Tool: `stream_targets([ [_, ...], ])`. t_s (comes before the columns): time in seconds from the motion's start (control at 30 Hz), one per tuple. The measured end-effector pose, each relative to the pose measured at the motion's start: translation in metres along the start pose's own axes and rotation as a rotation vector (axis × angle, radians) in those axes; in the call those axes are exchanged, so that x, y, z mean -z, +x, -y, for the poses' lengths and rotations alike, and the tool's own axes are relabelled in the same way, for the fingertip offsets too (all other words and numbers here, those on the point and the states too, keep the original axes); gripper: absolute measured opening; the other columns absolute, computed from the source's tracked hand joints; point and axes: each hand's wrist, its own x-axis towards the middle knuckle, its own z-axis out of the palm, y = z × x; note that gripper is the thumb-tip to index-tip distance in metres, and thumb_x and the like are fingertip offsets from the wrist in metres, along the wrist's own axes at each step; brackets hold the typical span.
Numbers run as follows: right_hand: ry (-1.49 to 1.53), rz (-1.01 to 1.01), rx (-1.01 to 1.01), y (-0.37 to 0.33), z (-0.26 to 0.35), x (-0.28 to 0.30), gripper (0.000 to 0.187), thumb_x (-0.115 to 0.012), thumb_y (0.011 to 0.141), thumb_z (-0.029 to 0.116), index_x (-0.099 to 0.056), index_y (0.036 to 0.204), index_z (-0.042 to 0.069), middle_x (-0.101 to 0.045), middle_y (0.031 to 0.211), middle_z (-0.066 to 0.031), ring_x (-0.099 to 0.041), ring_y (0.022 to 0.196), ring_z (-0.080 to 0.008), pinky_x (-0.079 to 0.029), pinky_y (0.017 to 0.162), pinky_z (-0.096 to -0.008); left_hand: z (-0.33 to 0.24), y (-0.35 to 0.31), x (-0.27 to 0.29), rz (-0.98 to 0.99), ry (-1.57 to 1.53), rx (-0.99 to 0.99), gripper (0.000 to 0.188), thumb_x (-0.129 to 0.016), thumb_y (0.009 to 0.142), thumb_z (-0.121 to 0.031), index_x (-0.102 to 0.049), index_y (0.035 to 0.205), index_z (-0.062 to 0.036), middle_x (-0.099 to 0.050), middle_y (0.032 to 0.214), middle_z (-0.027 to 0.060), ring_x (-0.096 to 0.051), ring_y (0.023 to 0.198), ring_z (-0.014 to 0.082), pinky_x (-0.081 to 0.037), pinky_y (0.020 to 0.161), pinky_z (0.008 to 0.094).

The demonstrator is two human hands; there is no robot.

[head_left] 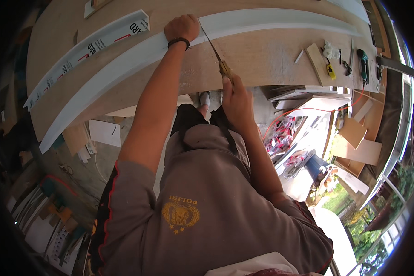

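A long white strip lies across the wooden worktable, bent into an arc by the lens. My left hand is closed and presses on this strip, its fingers curled at the far edge and partly hidden. In my right hand is a handsaw, gripped by its yellowish-brown handle. The saw's thin dark blade slants away from me, and its far end meets the strip just right of my left hand.
A white channel-shaped piece with printing lies at the left. At the right are a wooden block, a yellow tape measure and a green power tool with an orange cord. Stacked boards stand below the table's right side.
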Motion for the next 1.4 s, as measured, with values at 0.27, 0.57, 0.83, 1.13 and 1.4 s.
stream_targets([
  [0.27,-0.033,-0.069,0.117,-0.006,-0.020,-0.012,0.029,-0.054,0.105,0.031,-0.060,0.113,0.004,-0.067,0.087,-0.0334,-0.064,0.088,-0.0570,-0.049,0.079,-0.0643,0.009,0.009,-0.003,-0.030,-0.015,-0.012,0.060,-0.033,0.102,-0.039,-0.080,0.096,-0.0013,-0.076,0.099,0.0248,-0.074,0.097,0.0412,-0.056,0.092,0.0493],
  [0.57,-0.151,-0.050,0.097,0.060,-0.003,-0.034,0.037,-0.052,0.105,0.030,-0.060,0.129,0.004,-0.070,0.082,-0.0302,-0.070,0.080,-0.0497,-0.056,0.073,-0.0558,-0.009,0.008,0.000,-0.046,-0.005,-0.036,0.060,-0.033,0.102,-0.039,-0.079,0.096,-0.0010,-0.076,0.101,0.0254,-0.073,0.099,0.0423,-0.055,0.092,0.0497],
  [0.83,-0.078,-0.064,0.059,0.022,-0.015,-0.022,0.030,-0.054,0.105,0.030,-0.061,0.120,0.005,-0.069,0.076,-0.0260,-0.067,0.078,-0.0522,-0.053,0.074,-0.0604,-0.006,-0.001,0.000,-0.007,0.012,-0.023,0.059,-0.034,0.101,-0.039,-0.079,0.101,-0.0009,-0.075,0.105,0.0255,-0.072,0.102,0.0429,-0.054,0.096,0.0494],
  [1.13,0.094,-0.068,0.047,-0.029,-0.022,0.003,0.033,-0.053,0.106,0.033,-0.063,0.109,0.002,-0.067,0.081,-0.0309,-0.064,0.081,-0.0556,-0.050,0.072,-0.0605,0.003,0.003,-0.004,-0.059,0.049,-0.027,0.057,-0.036,0.102,-0.037,-0.080,0.094,-0.0021,-0.076,0.099,0.0241,-0.075,0.096,0.0401,-0.056,0.092,0.0480],
  [1.4,-0.089,-0.077,0.062,0.021,-0.004,-0.023,0.031,-0.053,0.105,0.033,-0.061,0.114,0.004,-0.069,0.079,-0.0290,-0.067,0.077,-0.0533,-0.052,0.073,-0.0619,0.006,0.003,-0.009,-0.049,0.036,-0.020,0.057,-0.036,0.101,-0.035,-0.079,0.092,-0.0001,-0.076,0.097,0.0245,-0.074,0.095,0.0417,-0.056,0.091,0.0493],
])
